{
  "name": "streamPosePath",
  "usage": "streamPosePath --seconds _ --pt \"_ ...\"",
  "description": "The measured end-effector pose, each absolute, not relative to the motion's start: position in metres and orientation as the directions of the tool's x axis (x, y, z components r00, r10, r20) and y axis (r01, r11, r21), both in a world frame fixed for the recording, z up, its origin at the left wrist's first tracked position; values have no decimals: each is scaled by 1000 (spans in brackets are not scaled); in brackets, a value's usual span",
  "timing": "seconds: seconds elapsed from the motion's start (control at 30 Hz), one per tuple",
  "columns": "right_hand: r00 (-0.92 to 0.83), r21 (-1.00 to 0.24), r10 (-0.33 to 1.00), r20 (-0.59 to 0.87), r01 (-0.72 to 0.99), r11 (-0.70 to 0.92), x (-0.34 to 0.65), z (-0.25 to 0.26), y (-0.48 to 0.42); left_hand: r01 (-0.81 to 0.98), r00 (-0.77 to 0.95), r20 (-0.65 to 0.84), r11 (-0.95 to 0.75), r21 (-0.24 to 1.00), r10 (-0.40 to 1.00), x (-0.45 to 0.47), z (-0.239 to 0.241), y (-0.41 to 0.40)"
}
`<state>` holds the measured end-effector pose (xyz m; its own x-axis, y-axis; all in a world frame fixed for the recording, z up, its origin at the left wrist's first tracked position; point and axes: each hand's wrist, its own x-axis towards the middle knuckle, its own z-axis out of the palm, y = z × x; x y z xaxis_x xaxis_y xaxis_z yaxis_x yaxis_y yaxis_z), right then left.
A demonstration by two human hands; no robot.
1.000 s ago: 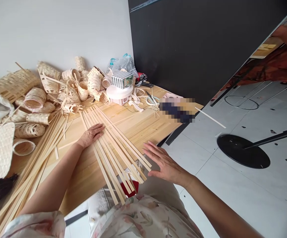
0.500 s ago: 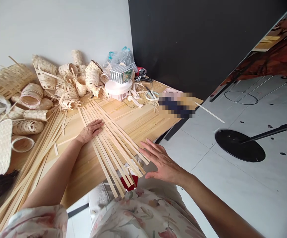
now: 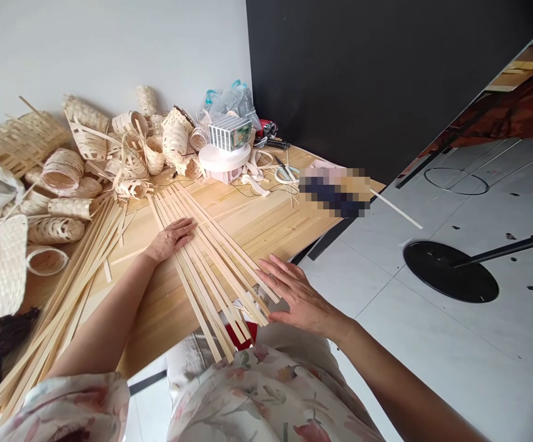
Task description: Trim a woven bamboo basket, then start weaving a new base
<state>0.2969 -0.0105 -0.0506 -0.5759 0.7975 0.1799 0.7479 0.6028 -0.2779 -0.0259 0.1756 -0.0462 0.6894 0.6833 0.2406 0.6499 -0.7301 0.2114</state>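
Several pale bamboo strips [image 3: 215,279] lie side by side across the wooden table [image 3: 270,227], their near ends jutting past its edge toward my lap. My left hand [image 3: 174,238] rests flat on the strips around their middle, fingers extended. Beside the near right ends of the strips is my right hand [image 3: 289,293], its fingers spread. Its fingertips are at the outermost strip; whether they touch it I cannot tell. A thin crosswise strip [image 3: 215,217] shows just beyond my left fingers.
Woven baskets [image 3: 64,169] crowd the back left. A bundle of long strips [image 3: 77,282] runs along the left. Toward the back stand a white turntable [image 3: 224,155] with a box [image 3: 230,132] on it. A black stand base [image 3: 450,270] is on the floor at right.
My right hand has shifted slightly left, closer to the ends of the strips. My left hand stays flat in place. The whole view has moved a little.
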Motion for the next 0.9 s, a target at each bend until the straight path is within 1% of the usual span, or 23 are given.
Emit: streamPosePath --seconds 0.23,0.63,0.9 --pt "-602 -252 760 244 717 650 290 -43 -19 650 690 231 -728 218 686 -25 -44 174" --pt "-606 -260 759 240 713 651 286 -49 -17 632 698 257 -744 217 668 -26 -47 176" --pt "-598 -288 777 197 722 629 287 -48 -17 635 697 250 -740 221 672 -26 -46 175"
